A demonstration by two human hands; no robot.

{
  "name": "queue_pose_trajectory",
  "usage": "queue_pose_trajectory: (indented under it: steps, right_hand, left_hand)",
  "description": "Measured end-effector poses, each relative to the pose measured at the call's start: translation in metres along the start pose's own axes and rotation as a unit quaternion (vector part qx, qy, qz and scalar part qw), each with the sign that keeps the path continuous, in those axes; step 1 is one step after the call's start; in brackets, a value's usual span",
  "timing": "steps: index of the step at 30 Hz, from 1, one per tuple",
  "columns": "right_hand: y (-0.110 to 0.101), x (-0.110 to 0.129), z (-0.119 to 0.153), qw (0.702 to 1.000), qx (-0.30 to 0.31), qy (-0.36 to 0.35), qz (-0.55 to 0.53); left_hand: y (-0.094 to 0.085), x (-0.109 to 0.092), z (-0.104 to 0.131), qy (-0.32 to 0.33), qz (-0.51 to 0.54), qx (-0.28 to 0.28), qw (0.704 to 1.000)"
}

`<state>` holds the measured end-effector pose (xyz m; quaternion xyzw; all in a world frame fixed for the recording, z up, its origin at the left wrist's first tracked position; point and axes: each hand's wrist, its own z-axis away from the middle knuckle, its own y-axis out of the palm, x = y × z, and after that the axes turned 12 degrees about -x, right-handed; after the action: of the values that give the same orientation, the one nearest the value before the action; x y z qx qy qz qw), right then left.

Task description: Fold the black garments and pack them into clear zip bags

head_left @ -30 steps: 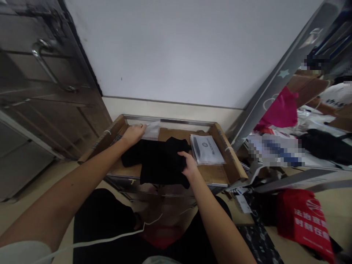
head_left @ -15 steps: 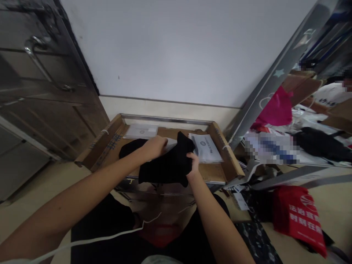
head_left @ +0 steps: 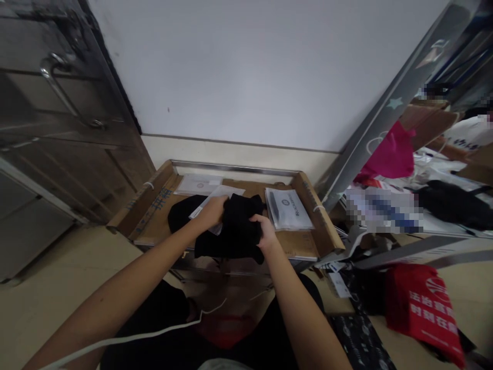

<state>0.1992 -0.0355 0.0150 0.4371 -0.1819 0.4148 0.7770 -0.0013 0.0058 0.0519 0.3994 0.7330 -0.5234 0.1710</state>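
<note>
A black cloth (head_left: 241, 226) is bunched between my hands over the front of a cardboard-lined tray (head_left: 154, 210). My left hand (head_left: 214, 211) is closed on the cloth's left side. Fingers curled, my right hand (head_left: 265, 231) grips its right side. A clear plastic bag (head_left: 227, 192) lies behind and beside my left hand, partly hidden by it. More black fabric (head_left: 183, 211) rests on the tray to the left. Flat white packets lie at the back left (head_left: 196, 184) and at the right (head_left: 288, 209), the right one with printed lettering.
A white cable (head_left: 154, 335) crosses above my lap. On the right, a table (head_left: 442, 246) holds plastic bags and black items, with a person behind it. A red bag (head_left: 423, 308) sits below. A metal door (head_left: 69, 128) stands at left.
The raised part of the black cloth has folded down toward the middle. My right hand has moved slightly left and down, my left slightly left, and more of the clear bag shows.
</note>
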Motion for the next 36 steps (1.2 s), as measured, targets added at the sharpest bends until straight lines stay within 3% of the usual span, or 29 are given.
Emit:
queue_pose_trajectory:
  steps: [4, 7, 10, 14, 22, 28, 36]
  right_hand:
    - [0.002, -0.003, 0.003, 0.999, -0.032, -0.021, 0.032]
    - [0.004, -0.007, 0.002, 0.997, -0.026, -0.065, 0.028]
    - [0.002, -0.009, -0.001, 0.996, -0.019, -0.076, 0.03]
    - [0.003, -0.011, -0.007, 0.995, -0.041, -0.085, 0.02]
    - [0.019, -0.018, -0.011, 0.974, -0.08, -0.214, 0.007]
    - [0.017, -0.019, -0.002, 0.985, -0.006, -0.165, 0.047]
    - [0.005, -0.005, 0.0, 0.997, -0.036, -0.061, -0.042]
  left_hand:
    - [-0.01, 0.003, -0.014, -0.123, 0.032, 0.004, 0.992]
    - [-0.02, 0.006, -0.019, -0.143, 0.08, 0.018, 0.986]
    - [-0.028, 0.005, -0.02, -0.12, 0.1, 0.016, 0.987]
    - [-0.031, -0.004, -0.015, -0.096, 0.097, 0.061, 0.989]
    - [-0.027, -0.014, -0.008, 0.035, -0.047, 0.087, 0.994]
    - [-0.019, -0.012, -0.014, 0.032, -0.059, 0.059, 0.996]
    - [-0.02, -0.024, -0.01, 0.06, -0.034, 0.127, 0.989]
